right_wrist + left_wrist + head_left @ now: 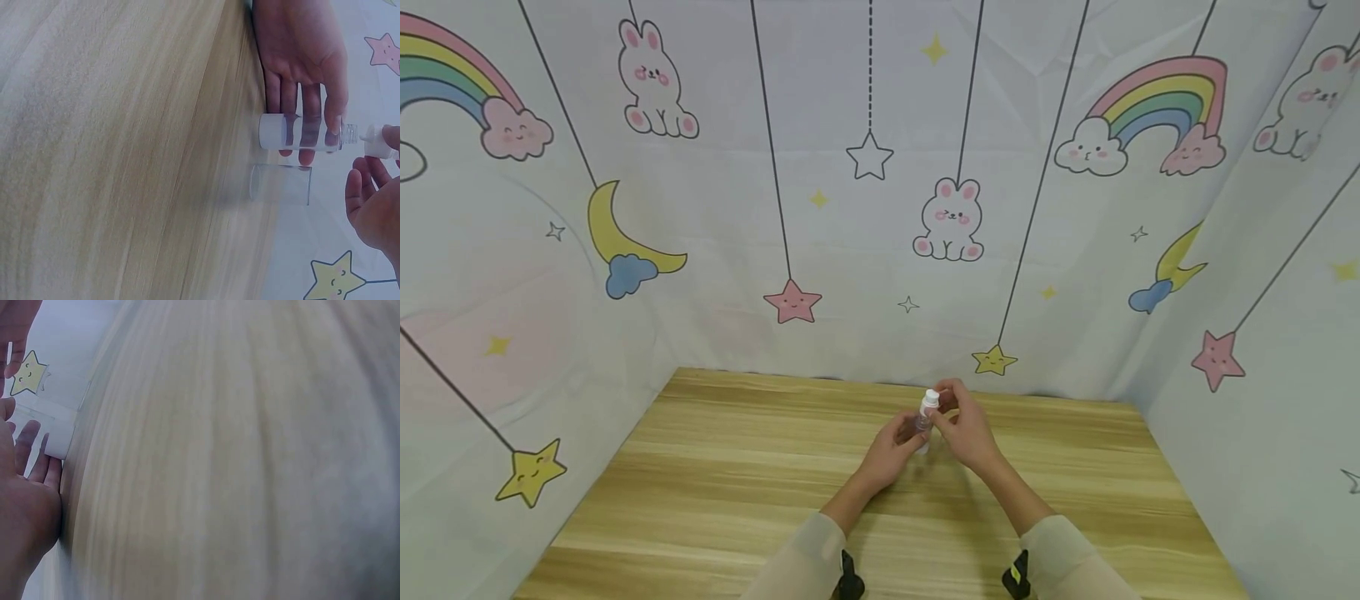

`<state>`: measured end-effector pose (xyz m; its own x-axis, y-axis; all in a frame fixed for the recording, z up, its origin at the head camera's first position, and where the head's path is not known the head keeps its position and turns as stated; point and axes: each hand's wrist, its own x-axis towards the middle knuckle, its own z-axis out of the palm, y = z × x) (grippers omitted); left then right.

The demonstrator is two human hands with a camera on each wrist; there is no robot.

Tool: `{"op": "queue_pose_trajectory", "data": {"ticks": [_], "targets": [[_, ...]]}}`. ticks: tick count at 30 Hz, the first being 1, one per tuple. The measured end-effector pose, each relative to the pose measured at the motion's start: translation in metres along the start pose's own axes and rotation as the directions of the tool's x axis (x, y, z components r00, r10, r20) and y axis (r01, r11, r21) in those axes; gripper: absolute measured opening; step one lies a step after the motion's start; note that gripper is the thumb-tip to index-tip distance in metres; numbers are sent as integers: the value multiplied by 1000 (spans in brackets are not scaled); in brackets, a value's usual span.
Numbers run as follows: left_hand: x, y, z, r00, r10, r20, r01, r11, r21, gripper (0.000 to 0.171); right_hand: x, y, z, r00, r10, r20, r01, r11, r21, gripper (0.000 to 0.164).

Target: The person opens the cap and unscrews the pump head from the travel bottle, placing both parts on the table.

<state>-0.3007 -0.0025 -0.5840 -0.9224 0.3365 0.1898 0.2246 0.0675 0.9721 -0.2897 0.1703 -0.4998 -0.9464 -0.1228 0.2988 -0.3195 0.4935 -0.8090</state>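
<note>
A small clear bottle [312, 132] with a white lower end and a threaded neck stands upright on the table. My left hand [889, 452] holds it, thumb on the near side and fingers behind. The white top [377, 144] is just off the neck, with a narrow tip pointing at the opening. My right hand [967, 429] pinches that top between thumb and fingers. Beside the bottle, a clear open-ended cover [281, 185] stands on the table. In the left wrist view, my left hand [28, 509] is at the left edge, by the bottle's white base [59, 435].
The wood-grain table [737, 467] reaches back to a white cloth backdrop [715, 208] printed with rabbits, stars and rainbows. Cloth also hangs along the left and right sides. A dark band with a device [850, 579] sits on the left sleeve, another [1017, 577] on the right.
</note>
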Motion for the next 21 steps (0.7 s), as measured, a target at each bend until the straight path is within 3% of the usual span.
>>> {"op": "queue_pose_trajectory", "data": {"ticks": [21], "targets": [[-2, 2, 0, 1000, 3, 4, -3, 1000, 2, 39, 0, 1, 0, 1000, 19, -8, -19, 1000, 14, 34]]}}
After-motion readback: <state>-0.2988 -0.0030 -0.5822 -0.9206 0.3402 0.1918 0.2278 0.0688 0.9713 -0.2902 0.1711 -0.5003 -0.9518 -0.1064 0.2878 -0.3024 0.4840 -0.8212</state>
